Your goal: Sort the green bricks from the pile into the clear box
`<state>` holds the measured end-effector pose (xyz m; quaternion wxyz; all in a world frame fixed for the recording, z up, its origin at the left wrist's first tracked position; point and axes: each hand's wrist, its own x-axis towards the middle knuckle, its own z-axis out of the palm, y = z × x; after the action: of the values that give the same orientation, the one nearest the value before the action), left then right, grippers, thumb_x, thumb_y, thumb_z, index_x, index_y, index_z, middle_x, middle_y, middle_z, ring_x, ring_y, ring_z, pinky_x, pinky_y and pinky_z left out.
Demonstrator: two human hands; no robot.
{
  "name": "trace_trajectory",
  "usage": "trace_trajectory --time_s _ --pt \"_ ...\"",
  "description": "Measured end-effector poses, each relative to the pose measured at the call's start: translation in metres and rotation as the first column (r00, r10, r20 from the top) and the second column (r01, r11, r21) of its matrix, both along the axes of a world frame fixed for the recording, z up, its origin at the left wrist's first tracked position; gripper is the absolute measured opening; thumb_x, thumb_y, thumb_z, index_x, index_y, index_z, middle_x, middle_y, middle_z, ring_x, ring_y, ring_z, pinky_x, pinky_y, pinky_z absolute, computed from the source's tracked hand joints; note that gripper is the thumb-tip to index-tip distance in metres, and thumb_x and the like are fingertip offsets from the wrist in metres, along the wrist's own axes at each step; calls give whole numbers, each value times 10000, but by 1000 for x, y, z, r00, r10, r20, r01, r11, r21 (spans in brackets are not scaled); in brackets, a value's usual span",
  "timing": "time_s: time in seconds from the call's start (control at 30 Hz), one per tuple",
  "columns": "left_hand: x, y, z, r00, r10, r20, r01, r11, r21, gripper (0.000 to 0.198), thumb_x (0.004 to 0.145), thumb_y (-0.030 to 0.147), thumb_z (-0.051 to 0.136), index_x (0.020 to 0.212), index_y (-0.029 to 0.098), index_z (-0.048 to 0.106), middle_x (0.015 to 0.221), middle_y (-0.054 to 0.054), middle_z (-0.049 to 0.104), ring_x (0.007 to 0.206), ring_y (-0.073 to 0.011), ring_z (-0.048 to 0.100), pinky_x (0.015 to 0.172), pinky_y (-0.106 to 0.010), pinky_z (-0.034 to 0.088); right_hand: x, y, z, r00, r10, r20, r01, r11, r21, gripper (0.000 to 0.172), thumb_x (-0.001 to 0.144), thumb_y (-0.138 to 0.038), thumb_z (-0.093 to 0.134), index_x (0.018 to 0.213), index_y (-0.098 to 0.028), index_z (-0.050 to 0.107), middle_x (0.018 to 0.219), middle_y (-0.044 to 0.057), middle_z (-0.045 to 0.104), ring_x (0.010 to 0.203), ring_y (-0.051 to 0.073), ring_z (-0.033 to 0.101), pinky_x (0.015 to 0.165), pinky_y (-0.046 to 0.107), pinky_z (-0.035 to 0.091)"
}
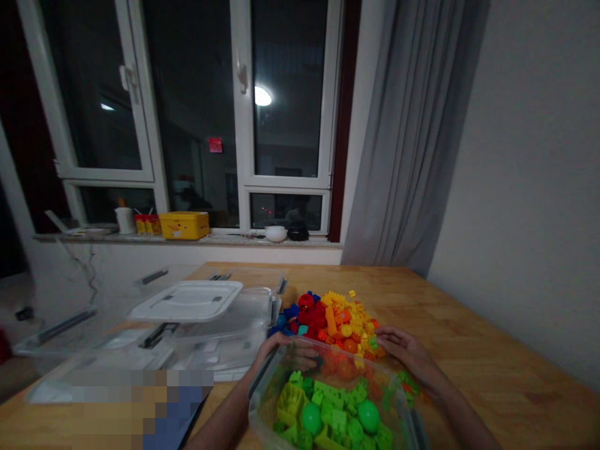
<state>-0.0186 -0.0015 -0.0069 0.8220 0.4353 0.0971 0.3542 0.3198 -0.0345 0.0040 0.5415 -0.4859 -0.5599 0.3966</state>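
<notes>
A clear plastic box stands close in front of me with green and yellow-green toy blocks and green balls inside. My left hand is curled around the far left side of this box, its fingers partly seen through the plastic. Beyond the box lies a heap of loose toy blocks, with blue ones at the left, red ones in the middle and yellow ones at the right. Fingers extended, my right hand reaches the heap's right edge, beside a small green block.
Clear boxes and white lids are piled on the left of the wooden table. A few green pieces lie right of the near box. A yellow box and a white bowl sit on the windowsill.
</notes>
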Motion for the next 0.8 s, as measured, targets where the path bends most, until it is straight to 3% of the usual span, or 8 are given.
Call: trace_trajectory --time_s 0.13,0.3,0.53,0.7,0.8 --pt "-1 -1 -1 1000 19 -1 -19 1000 2 494 816 298 392 1123 15 657 1020 -194 732 975 -308 672 956 -416 391 -9 -11 0 963 106 -247 -122 991 -49 336 688 -382 782 964 -229 666 857 -7 631 674 111 571 578 203 456" --pt "-1 -3 -1 999 24 34 -24 1000 9 476 838 280 379 1141 36 653 1037 -182 730 985 -302 671 972 -425 386 -14 -21 4 895 275 -350 -312 948 -53 270 692 -293 798 923 -233 673 836 -20 592 702 95 559 612 182 445" --pt "0 -2 0 1000 15 26 -15 1000 -6 490 828 293 378 1122 17 657 1056 -202 720 998 -316 664 975 -437 385 -7 -23 1 873 316 -373 -346 938 -16 324 641 -349 826 891 -214 670 783 -9 588 691 116 550 631 204 441" --pt "-1 0 -2 1000 22 -7 -22 1000 -4 465 821 291 388 1063 27 684 960 -180 747 948 -295 683 967 -422 392 -6 -21 -5 846 421 -328 -460 887 -47 314 662 -326 822 906 -191 679 733 -6 614 622 92 527 562 186 381" --pt "-1 0 0 1000 3 12 -3 1000 -8 447 812 283 406 1064 43 686 984 -172 744 966 -294 678 963 -411 394 -7 -17 -3 868 349 -352 -376 927 -7 252 715 -322 785 904 -195 677 734 -5 624 651 100 537 601 197 398"
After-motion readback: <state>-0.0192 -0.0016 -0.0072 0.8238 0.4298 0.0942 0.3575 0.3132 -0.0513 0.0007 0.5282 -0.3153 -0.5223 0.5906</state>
